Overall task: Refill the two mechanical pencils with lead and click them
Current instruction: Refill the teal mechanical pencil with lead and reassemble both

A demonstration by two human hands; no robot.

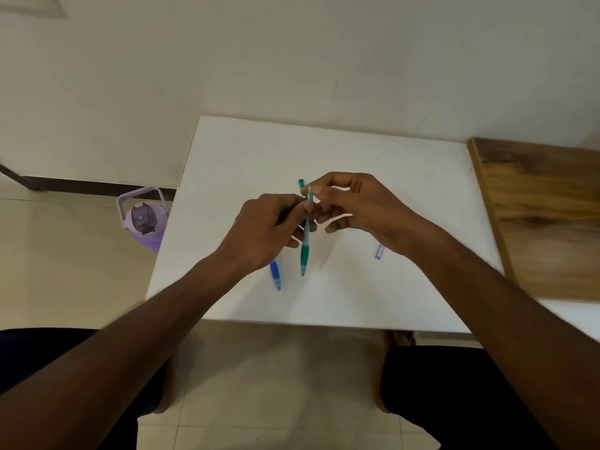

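Both hands meet above the middle of the white table [373,151]. The left hand [263,232] grips the green pencil [306,235] around its clear upper barrel, fingers curled about it, tip pointing down toward the person and hanging just over the tabletop. The right hand [354,203] pinches at the pencil's top end with thumb and forefinger; what the fingertips hold there is too small to tell. A small green piece [301,182] shows just behind the top of the pencil, partly hidden by the right hand.

Open white surface lies on all sides of the hands, widest toward the far edge and the right. The table's left edge drops to a tiled floor, where a lilac bottle [143,219] with a handle stands close against that edge. A wooden board [545,216] adjoins the table's right edge.

The blue pencil [275,275] lies flat on the table just under the left wrist, its tip toward the near edge. A small lilac lead tube [379,251] lies beside the right wrist, well apart from both pencils.

Both pencils are slim translucent plastic with darker rubbery grips; the tabletop is smooth and matte.
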